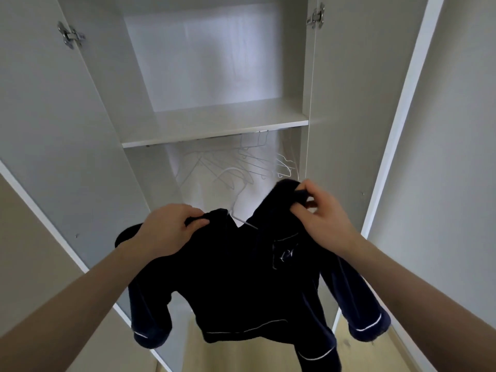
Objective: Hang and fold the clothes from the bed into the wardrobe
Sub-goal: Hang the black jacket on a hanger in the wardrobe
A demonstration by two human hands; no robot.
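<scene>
A dark navy shirt [236,280] with thin white piping hangs in front of the open wardrobe [214,124]. A white hanger [243,220] shows at its neck opening, its hook reaching up towards the rail area. My left hand [171,226] grips the shirt's left shoulder near the collar. My right hand [320,210] pinches the right shoulder, lifted a little higher. Both sleeves dangle below my forearms.
Several empty white hangers [241,167] hang under the wardrobe's shelf [209,130]. Both wardrobe doors [53,130] stand wide open at left and right. A white wall [456,130] is on the right, and a wooden floor [362,353] lies below.
</scene>
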